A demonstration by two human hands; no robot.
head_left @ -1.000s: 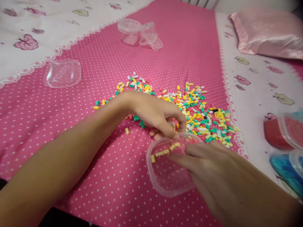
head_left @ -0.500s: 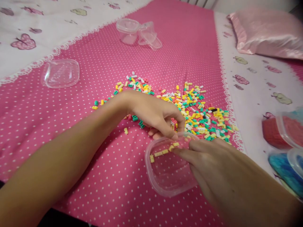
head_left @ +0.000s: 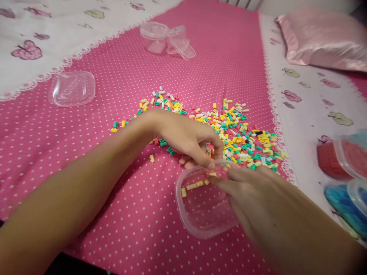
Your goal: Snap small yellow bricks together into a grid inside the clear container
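Where the bedding begins on the left, a white printed cloth (head_left: 65,23) is lying, with butterfly shapes in pink; a white lace trim (head_left: 78,54) divides it from the pink bedspread (head_left: 129,229), which carries small white dots and a few soft creases; near this trim a clear plastic lid (head_left: 73,89) lies on the dots. Farther back, clear plastic cups (head_left: 155,32) stand close together; much nearer, one loose pale brick (head_left: 152,158) lies below the left wrist. The left hand (head_left: 186,137) arches over the cloth, its thumb and bent index finger clamped on the far rim of a clear square container (head_left: 200,233); this container is on the bedspread at the near middle, and pale yellow toy bricks (head_left: 195,185) form a broken row inside it. Behind it spreads a mixed brick pile (head_left: 237,141); the right hand (head_left: 243,191) reaches over the right rim, index finger extended at the row; whether its other fingers are together or apart, I cannot tell. At the right, beyond another lace edge, are a pink satin pillow (head_left: 327,42), a red-filled tub (head_left: 329,160) and, nearer, a blue-filled tub (head_left: 344,206); pale bars (head_left: 237,3) show at the top.
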